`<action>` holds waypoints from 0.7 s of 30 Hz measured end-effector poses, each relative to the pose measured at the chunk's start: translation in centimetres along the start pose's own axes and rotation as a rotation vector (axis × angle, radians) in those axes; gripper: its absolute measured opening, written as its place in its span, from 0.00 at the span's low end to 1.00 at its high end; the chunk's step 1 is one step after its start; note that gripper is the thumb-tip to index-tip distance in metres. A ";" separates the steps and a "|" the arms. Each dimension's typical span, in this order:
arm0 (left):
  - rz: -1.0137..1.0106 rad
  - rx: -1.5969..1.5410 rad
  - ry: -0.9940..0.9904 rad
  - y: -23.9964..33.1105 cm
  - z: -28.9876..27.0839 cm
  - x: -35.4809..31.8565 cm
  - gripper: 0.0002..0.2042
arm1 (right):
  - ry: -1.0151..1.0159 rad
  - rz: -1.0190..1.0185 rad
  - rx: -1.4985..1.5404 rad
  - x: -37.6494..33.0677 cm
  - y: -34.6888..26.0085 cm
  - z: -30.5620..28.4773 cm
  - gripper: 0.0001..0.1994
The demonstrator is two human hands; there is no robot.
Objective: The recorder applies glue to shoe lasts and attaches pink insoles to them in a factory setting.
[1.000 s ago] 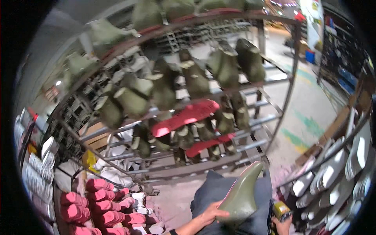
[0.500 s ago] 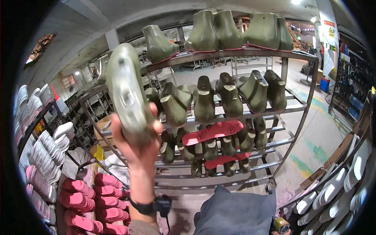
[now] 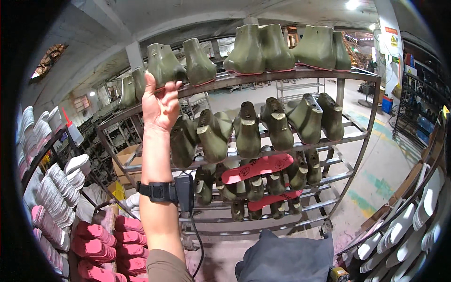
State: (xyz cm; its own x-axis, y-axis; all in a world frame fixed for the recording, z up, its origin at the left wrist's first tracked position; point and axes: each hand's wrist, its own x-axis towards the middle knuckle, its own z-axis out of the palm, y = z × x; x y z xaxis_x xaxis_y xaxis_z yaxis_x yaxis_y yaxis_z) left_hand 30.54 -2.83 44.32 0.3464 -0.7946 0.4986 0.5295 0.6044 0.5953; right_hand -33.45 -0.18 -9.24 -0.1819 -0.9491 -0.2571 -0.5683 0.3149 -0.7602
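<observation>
My left hand is raised in front of the top bar of a metal rack. Its palm faces me, the thumb stands up apart from half-curled fingers, and nothing is in it. Just above and behind the fingertips, a green shoe last stands upright on the top level, beside another green last. A yellow and dark tool shows at the lower edge, right of the dark cloth at my lap. My right hand is at that tool, almost wholly cut off by the frame.
Lower rack levels carry several upturned green lasts and two pink insoles. Stacked pink insoles and white insoles stand at the left. White insoles line a curved rack at the right. A cable hangs from my left wrist strap.
My left hand has carried the green last up and away to the rack's top level and let go of it. The last now stands upright there.
</observation>
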 end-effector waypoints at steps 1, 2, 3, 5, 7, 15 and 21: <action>-0.028 0.162 0.055 0.2 -0.4 -0.4 0.32 | 0.039 -0.025 -0.063 -0.3 -0.8 -0.1 0.32; 0.014 0.369 0.209 -1.1 0.9 -1.0 0.34 | 0.089 -0.044 -0.126 -0.5 -1.3 -0.2 0.29; 0.021 0.547 0.250 -1.6 0.5 -1.5 0.27 | 0.090 -0.038 -0.125 0.0 -0.5 0.0 0.29; 0.249 0.885 0.341 -1.9 0.7 -2.7 0.17 | -0.013 0.146 -0.052 1.0 0.4 0.3 0.23; 0.658 1.094 0.406 -0.2 -0.7 -1.9 0.10 | -0.005 0.133 -0.039 0.5 -0.8 0.1 0.20; 0.814 2.076 0.763 18.1 -14.9 10.1 0.29 | 0.022 -0.097 -0.149 -1.5 -10.4 -1.8 0.27; 0.530 2.049 0.701 24.0 -22.6 15.7 0.23 | -0.036 -0.013 0.245 0.0 -4.3 1.4 0.28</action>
State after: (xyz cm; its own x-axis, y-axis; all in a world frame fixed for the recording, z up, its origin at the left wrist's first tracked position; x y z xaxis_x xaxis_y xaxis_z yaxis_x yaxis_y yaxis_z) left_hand 66.17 -2.04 52.22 0.5253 -0.1944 0.8284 -0.7996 -0.4457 0.4024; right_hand -29.86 -1.54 -6.85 -0.1449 -0.9536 -0.2639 -0.3585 0.2992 -0.8843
